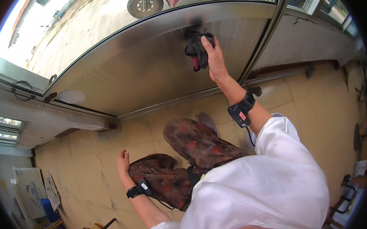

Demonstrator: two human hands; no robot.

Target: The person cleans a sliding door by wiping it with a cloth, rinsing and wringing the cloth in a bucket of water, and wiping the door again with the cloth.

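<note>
My right hand (215, 57) presses a bunched dark grey cloth (196, 47) against the lower metal panel (142, 66) of a glazed door. A pinkish-red patch shows at the cloth's lower edge. Its thumb lies on top, and the other fingers are largely hidden behind the cloth. Above the panel runs a brushed metal rail (227, 11), with a dark smudge or reflection just over the cloth. My left hand (122, 160) hangs beside my left knee, low over the floor, with nothing seen in it. Black devices are strapped to both wrists.
Beige floor tiles (83, 171) lie around my patterned trousers (194, 142). A whitish oval patch (72, 96) shows on the panel's left end. A metal door frame (264, 37) stands at right. A cloth (51, 191) lies at far left. Outside the glass are a vehicle wheel (143, 5) and part of a person.
</note>
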